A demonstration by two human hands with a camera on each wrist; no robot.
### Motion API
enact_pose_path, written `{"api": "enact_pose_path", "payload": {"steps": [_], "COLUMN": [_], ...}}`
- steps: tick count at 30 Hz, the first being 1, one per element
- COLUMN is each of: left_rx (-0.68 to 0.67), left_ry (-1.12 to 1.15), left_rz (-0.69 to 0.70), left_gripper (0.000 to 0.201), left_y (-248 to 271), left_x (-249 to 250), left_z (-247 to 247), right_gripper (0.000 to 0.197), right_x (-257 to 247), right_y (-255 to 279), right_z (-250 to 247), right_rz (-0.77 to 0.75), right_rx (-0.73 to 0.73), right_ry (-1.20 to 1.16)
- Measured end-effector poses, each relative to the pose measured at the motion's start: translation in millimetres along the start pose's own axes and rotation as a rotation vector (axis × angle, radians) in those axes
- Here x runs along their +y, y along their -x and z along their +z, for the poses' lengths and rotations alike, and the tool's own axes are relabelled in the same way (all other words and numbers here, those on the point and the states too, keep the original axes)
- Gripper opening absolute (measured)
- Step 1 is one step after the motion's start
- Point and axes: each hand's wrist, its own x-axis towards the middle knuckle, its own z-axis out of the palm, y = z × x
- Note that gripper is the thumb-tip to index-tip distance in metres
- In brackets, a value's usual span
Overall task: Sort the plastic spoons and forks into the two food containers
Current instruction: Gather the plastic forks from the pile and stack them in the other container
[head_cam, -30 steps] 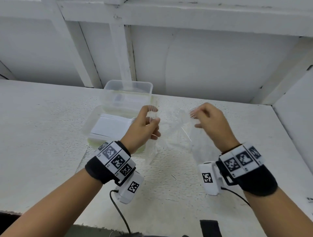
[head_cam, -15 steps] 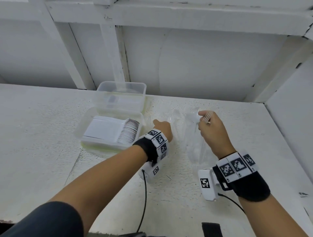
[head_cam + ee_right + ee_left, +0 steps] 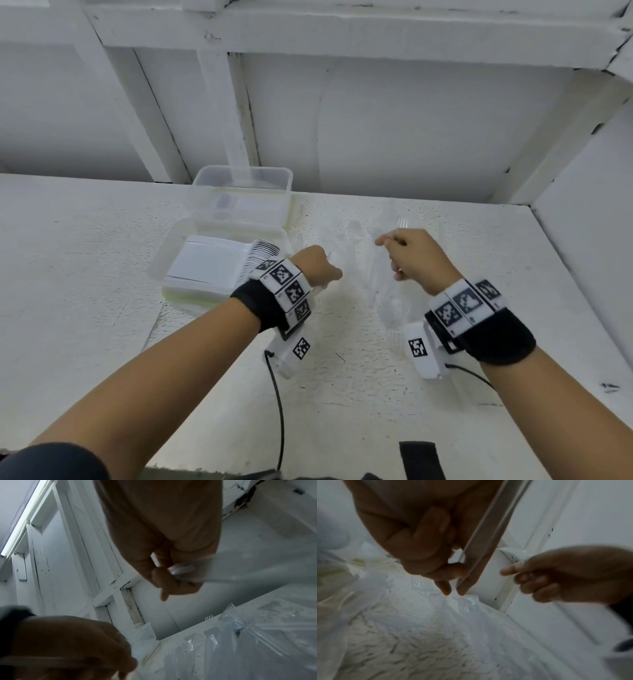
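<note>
Left hand [image 3: 317,270] is pinching a clear utensil handle [image 3: 489,527]; right hand [image 3: 412,262] is gripping clear forks [image 3: 403,223]. Mid-pick from the bag [image 3: 390,308]; next, probably dropping into the empty container [image 3: 241,192].

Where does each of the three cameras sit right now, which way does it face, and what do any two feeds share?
Head: worn on the head, looking forward and down at the table and both containers; both forearms show.
Left wrist: under the left hand, looking along its fingers pinching a clear utensil handle.
Right wrist: under the right hand, looking toward the wall.
Shared: each wrist view catches the other hand and the clear bag of forks.
</note>
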Motion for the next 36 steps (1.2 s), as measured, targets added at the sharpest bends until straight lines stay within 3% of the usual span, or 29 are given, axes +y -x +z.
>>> {"api": "enact_pose_path", "payload": {"steps": [2,6,10,16,21,23,25,29,33,36], "left_rx": [-0.017,-0.074,-0.024,-0.012,0.009,-0.001,0.014,0.065,0.171,0.184], "left_ry": [0.149,0.543,0.595,0.742,0.779,0.764,0.735,0.555,0.278,0.135], "left_rz": [-0.014,-0.053,-0.045,-0.065,-0.053,-0.015,0.015,-0.019,-0.097,-0.083], "left_gripper": [0.030,0.015,0.015,0.008,0.016,0.020,0.025,0.030,0.026,0.032], "left_y": [14.9,42.3,52.5,46.1,29.0,20.2,11.1,-20.4,-47.0,-62.7], "left_x": [-7.0,-22.5,-35.3,-38.9,-29.5,-24.3,-17.0,1.8,18.1,21.6], "left_z": [-1.8,4.9,11.4,9.6,11.2,13.7,15.6,16.2,15.8,19.1], "right_gripper": [0.025,0.023,0.035,0.037,0.018,0.026,0.033,0.017,0.008,0.020], "right_x": [-8.4,-16.5,-10.0,-14.0,-15.0,-18.2,-17.9,-8.4,5.1,13.7], "right_y": [-16.9,-61.2,-85.2,-86.2,-71.3,-58.3,-44.7,-26.8,-24.4,-25.6], "right_z": [6.7,33.5,59.5,65.7,48.9,35.2,23.5,7.7,5.2,6.1], "right_rz": [-0.011,-0.017,0.034,0.055,0.071,0.044,0.041,0.149,0.221,0.252], "right_rx": [-0.006,-0.084,-0.092,-0.176,-0.191,-0.190,-0.168,-0.066,-0.020,-0.033], "right_ry": [0.022,0.397,0.683,0.760,0.528,0.369,0.154,-0.299,-0.400,-0.425]}}
